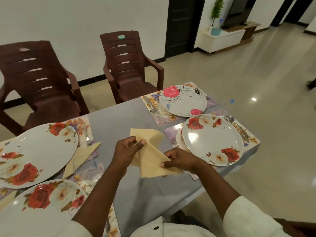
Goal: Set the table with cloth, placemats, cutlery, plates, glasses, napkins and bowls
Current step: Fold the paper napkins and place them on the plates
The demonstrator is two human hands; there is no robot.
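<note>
Both hands hold a yellow napkin (150,156) above the grey worktop (119,117), between the plates. The left hand (127,149) pinches its upper fold with curled fingers; the right hand (179,159) pinches its lower right corner.

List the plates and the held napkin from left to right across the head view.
Large rose plate → near rose plate → yellow napkin, held by left hand and right hand → pink-flower plate → right rose plate.
</note>
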